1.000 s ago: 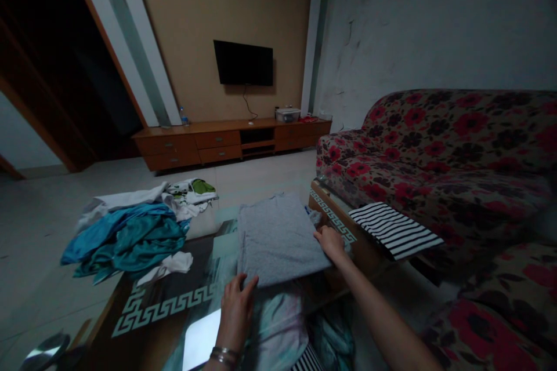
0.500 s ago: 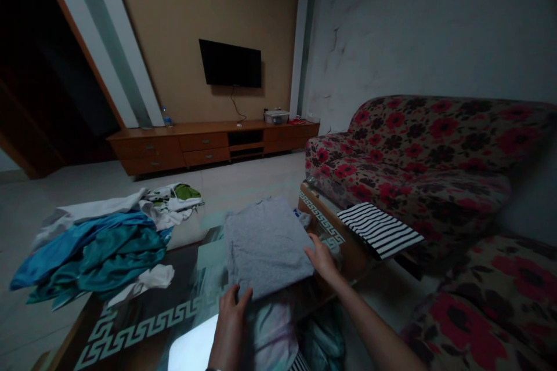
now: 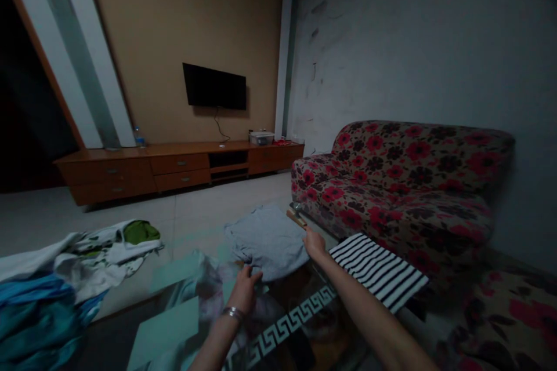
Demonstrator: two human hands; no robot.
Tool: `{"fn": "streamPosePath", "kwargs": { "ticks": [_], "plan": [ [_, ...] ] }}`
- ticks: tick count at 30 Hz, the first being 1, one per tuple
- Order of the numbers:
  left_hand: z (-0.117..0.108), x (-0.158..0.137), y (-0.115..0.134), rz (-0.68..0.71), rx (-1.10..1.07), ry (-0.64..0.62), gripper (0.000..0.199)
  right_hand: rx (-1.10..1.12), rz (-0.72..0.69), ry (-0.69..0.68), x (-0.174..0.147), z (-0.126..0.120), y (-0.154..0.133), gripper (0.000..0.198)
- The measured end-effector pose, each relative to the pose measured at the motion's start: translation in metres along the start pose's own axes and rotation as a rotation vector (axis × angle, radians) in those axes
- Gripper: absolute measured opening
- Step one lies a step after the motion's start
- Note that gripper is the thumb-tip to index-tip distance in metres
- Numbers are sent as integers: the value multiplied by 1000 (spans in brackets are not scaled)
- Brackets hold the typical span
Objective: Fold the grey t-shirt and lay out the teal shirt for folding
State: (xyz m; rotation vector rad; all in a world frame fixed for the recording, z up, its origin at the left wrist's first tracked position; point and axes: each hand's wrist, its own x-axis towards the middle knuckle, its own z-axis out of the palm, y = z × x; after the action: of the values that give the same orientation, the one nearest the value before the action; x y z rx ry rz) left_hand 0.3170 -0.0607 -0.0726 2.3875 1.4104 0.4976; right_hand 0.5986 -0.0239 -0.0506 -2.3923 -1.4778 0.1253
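Note:
A folded grey garment lies in front of me toward the far side of the glass table, its outline soft and slightly rumpled. My left hand, with a silvery band at the wrist, pinches its near left corner. At the garment's right edge is my right hand, fingers closed on the cloth and partly hidden. Just right of my right forearm lies a folded black-and-white striped garment, which neither hand touches.
Loose clothes in teal and white with green are heaped at the left. A flowered sofa stands to the right. Across the floor is a wooden TV cabinet beneath a wall-mounted television.
Both hands have carried the grey garment farther away across the table, and its squared shape has loosened. My view has turned right, so the clothes pile sits farther left.

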Motion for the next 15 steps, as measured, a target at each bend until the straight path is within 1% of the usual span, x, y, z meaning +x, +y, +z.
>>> {"fn": "streamPosePath", "kwargs": {
  "ticks": [3, 6, 8, 11, 13, 15],
  "plan": [
    [9, 54, 4, 30, 40, -80, 60, -39, 47, 28, 40, -2, 11, 35],
    [18, 101, 8, 61, -13, -123, 66, -94, 127, 52, 69, 0, 27, 31],
    [24, 127, 10, 83, -61, -155, 67, -130, 185, 61, 84, 2, 39, 31],
    [33, 155, 14, 107, -150, -202, 66, -171, 259, 77, 103, 4, 55, 35],
    [41, 165, 17, 118, -210, -227, 67, -188, 292, 83, 114, 5, 64, 35],
    [49, 168, 20, 126, -256, -250, 68, -192, 312, 79, 125, 5, 73, 34]
  ]
}}
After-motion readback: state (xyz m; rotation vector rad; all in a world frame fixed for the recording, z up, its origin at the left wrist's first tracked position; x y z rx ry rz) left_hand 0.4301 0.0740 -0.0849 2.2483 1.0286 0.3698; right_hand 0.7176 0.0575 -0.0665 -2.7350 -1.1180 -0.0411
